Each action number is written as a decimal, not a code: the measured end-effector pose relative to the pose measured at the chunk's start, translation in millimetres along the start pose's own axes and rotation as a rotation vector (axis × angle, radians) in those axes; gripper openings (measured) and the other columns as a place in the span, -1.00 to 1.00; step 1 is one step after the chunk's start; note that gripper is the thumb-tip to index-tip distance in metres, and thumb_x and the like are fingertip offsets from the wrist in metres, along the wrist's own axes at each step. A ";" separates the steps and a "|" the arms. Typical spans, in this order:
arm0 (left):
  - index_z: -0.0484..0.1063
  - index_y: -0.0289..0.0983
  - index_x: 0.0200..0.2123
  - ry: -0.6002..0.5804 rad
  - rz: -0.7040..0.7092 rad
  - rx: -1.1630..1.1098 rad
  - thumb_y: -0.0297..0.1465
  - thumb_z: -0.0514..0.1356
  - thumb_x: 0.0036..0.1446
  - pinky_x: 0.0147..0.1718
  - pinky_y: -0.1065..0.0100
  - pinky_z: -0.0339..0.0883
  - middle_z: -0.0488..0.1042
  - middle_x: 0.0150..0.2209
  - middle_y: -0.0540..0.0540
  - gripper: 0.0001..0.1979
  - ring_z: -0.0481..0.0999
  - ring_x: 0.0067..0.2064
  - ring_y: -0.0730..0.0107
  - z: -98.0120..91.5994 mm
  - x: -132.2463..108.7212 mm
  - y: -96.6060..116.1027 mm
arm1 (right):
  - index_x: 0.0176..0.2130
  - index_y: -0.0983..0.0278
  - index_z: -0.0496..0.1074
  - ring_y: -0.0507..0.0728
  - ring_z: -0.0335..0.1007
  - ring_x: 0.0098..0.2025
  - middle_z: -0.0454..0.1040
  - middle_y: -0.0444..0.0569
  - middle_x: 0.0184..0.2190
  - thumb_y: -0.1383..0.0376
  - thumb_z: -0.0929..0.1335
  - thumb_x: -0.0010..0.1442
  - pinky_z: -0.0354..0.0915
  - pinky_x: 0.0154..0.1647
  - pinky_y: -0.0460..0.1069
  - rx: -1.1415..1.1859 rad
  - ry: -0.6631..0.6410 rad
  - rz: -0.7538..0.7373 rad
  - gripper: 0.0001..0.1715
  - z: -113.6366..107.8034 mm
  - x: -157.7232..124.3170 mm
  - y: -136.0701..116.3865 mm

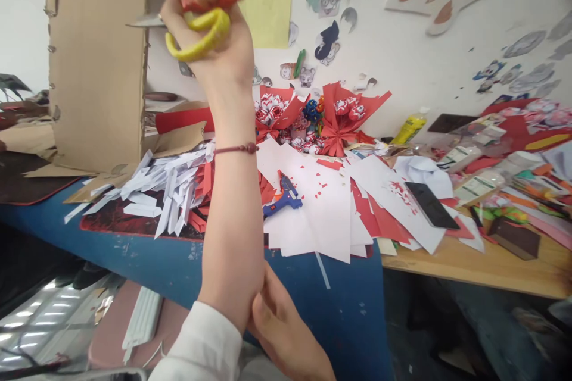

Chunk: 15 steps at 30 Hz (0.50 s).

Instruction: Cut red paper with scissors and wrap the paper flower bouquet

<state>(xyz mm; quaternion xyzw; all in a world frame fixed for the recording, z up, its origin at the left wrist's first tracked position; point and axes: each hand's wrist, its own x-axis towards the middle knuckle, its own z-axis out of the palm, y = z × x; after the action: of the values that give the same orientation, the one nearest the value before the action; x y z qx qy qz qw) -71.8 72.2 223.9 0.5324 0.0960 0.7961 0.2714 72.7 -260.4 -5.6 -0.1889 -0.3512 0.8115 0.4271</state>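
Left hand (pixel 236 30) curls round the scissors (pixel 220 28), high at the upper left, fingers folded about the handles. One loop is red, the other yellow; a pointed sliver of grey metal juts left from the fist toward the cardboard (pixel 96 65). Motion blurs hand and scissors, the fingers cover the pivot, and whether the blades are parted I cannot tell. One finger reaches the picture's top edge.

Below, the forearm stands nearly upright, its inner side facing the camera, a dark red cord (pixel 236 149) round the wrist and a white sleeve (pixel 201 342) bunched near the elbow. It hides part of the table between the white strips (pixel 172 187) on its left and the glue gun (pixel 283 199) on its right.

Right hand (pixel 286 327) rises from the bottom edge, cupped against the forearm near the elbow, thumb in front, holding no tool that shows; its fingertips are hidden behind the arm. Beyond it lie white sheets (pixel 328 208), then a phone (pixel 431 205).
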 end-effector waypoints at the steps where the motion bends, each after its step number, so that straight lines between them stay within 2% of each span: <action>1: 0.25 -0.16 -0.04 0.106 0.004 -0.221 -0.41 -0.37 0.43 -0.02 0.55 0.28 0.25 -0.41 0.09 -0.58 0.27 -0.27 0.71 14.0 -19.7 7.5 | 0.21 0.15 0.19 0.23 0.47 0.05 0.48 0.10 0.01 -0.14 0.43 0.06 0.37 0.04 0.11 -0.013 -0.032 0.022 -0.12 -5.9 -0.3 5.2; 3: 0.34 -0.16 -0.22 0.185 -0.205 -0.394 -0.43 -0.30 0.40 -0.25 0.54 0.30 0.22 -0.50 0.06 -0.58 0.19 -0.42 0.61 33.6 -57.1 17.6 | 0.29 0.12 0.12 0.21 0.53 -0.02 0.51 0.09 0.00 -0.10 0.43 0.09 0.38 0.03 0.14 -0.097 -0.099 0.072 -0.08 -20.4 -3.9 10.8; 5: 0.40 -0.17 -0.26 0.143 -0.340 -0.389 -0.37 -0.09 0.33 -0.37 0.47 0.29 0.26 -0.50 0.05 -0.73 0.17 -0.47 0.54 39.1 -88.9 18.2 | 0.25 0.15 0.23 0.20 0.55 -0.04 0.56 0.10 -0.04 -0.02 0.38 0.20 0.36 0.08 0.15 -0.291 -0.094 0.041 -0.28 -38.0 -11.3 7.4; 6: 0.42 -0.18 -0.28 0.118 -0.388 -0.330 -0.33 0.00 0.28 -0.45 0.44 0.27 0.26 -0.52 0.05 -0.79 0.16 -0.51 0.54 37.3 -102.6 15.1 | 0.17 0.17 0.35 0.22 0.54 -0.02 0.58 0.12 -0.07 0.02 0.38 0.22 0.37 0.07 0.16 -0.382 -0.096 0.025 -0.40 -47.4 -15.7 2.1; 8: 0.45 -0.23 -0.32 0.032 -0.496 -0.178 -0.31 0.14 0.15 -0.55 0.42 0.19 0.26 -0.54 0.06 -0.86 0.15 -0.57 0.56 28.5 -127.2 5.2 | 0.03 0.19 0.50 0.23 0.55 -0.02 0.61 0.12 -0.11 0.05 0.34 0.26 0.37 0.07 0.16 -0.512 -0.017 0.018 -0.58 -66.1 -23.4 -14.7; 10: 0.47 -0.27 -0.34 -0.087 -0.589 0.096 -0.28 0.18 0.09 -0.60 0.42 0.13 0.27 -0.58 0.05 -0.82 0.20 -0.59 0.54 18.7 -148.7 -5.0 | -0.05 0.19 0.54 0.24 0.58 -0.10 0.63 0.10 -0.18 0.04 0.32 0.27 0.41 0.01 0.17 -0.575 0.091 -0.035 -0.61 -82.7 -26.3 -36.3; 13: 0.50 -0.33 -0.36 -0.388 -0.501 0.568 -0.26 0.17 0.07 -0.56 0.45 0.13 0.33 -0.56 0.03 -0.76 0.26 -0.54 0.53 12.3 -172.8 -15.7 | -0.14 0.20 0.55 0.23 0.57 -0.16 0.63 0.08 -0.25 0.04 0.32 0.27 0.42 -0.02 0.15 -0.705 0.295 -0.141 -0.65 -101.1 -17.3 -69.9; 15: 0.52 -0.35 -0.36 -0.464 -0.430 0.681 -0.26 0.22 0.02 -0.49 0.46 0.13 0.36 -0.53 0.03 -0.75 0.27 -0.48 0.53 13.7 -181.5 -21.1 | -0.18 0.21 0.55 0.21 0.56 -0.19 0.61 0.05 -0.30 0.05 0.32 0.26 0.44 -0.06 0.11 -0.807 0.403 -0.201 -0.66 -108.5 -2.9 -89.8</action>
<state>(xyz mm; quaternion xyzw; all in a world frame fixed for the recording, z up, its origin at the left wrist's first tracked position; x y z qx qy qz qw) -0.6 -9.0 76.0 0.7231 0.3970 0.5047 0.2544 190.5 -183.6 -14.0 -0.4591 -0.5656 0.5115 0.4557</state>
